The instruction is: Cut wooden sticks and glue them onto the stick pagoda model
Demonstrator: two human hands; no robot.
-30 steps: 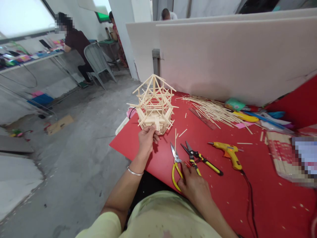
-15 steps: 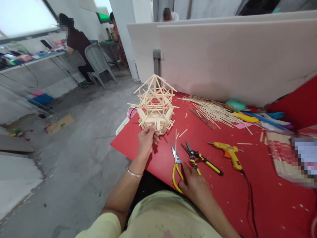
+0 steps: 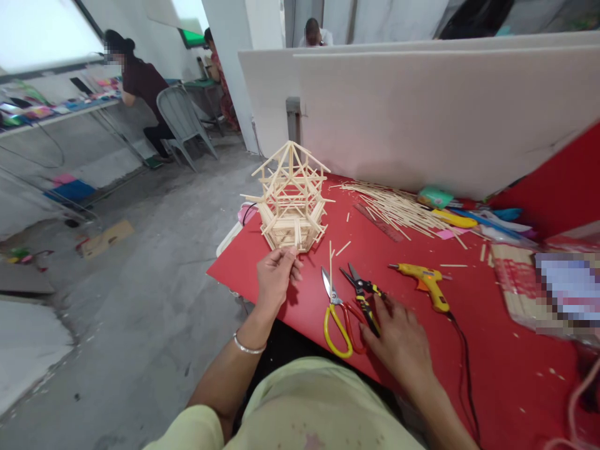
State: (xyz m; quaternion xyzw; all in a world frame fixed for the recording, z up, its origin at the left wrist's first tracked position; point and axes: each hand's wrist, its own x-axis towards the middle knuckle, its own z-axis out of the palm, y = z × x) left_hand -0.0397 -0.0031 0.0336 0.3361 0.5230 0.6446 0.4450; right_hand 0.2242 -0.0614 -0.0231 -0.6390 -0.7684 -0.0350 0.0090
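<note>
A pagoda-like model of thin wooden sticks [image 3: 293, 200] stands at the left corner of the red table. My left hand [image 3: 274, 278] is closed, thumb and fingertips pinched at its front lower edge; its fingertips are partly hidden. My right hand [image 3: 400, 334] is open, fingers stretched over one handle of the black-and-yellow snips [image 3: 360, 290], which hides much of that handle. Between my hands lie scissors [image 3: 335, 315] with one yellow and one red handle loop, blades apart. A loose stick [image 3: 330, 262] lies by the scissor blades.
A yellow glue gun [image 3: 429, 281] with a black cord lies right of the snips. Farther back are a heap of thin sticks [image 3: 389, 206] and a ruler [image 3: 377, 222]. Pale boards [image 3: 422, 112] stand behind the table. A person [image 3: 145, 87] sits at the far left.
My right hand has left the scissors' handle and moved right, onto the snips. My left hand has slid slightly lower along the model's front.
</note>
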